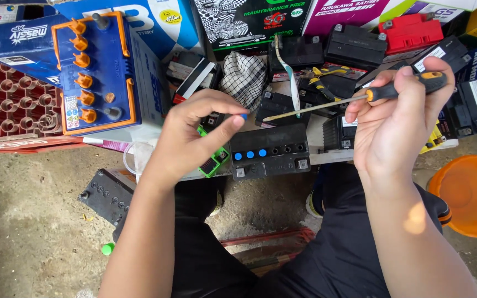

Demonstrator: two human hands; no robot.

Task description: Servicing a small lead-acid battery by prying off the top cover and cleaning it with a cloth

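Observation:
My left hand (197, 129) pinches a small blue cap (243, 116) between thumb and fingertips, just above and left of a small black battery (270, 152). Three blue caps (250, 154) sit in the row of holes on that battery's top; the holes to their right are uncovered. My right hand (396, 118) grips a screwdriver (360, 98) by its orange and black handle. Its shaft points left, and the tip hovers above the battery.
A big blue battery with orange caps (96, 72) stands at upper left, beside a red crate (6, 102). Several black batteries (354, 47) and cardboard boxes (249, 22) crowd the back. An orange bucket (470, 193) is at right. A black battery (106, 193) lies on the ground.

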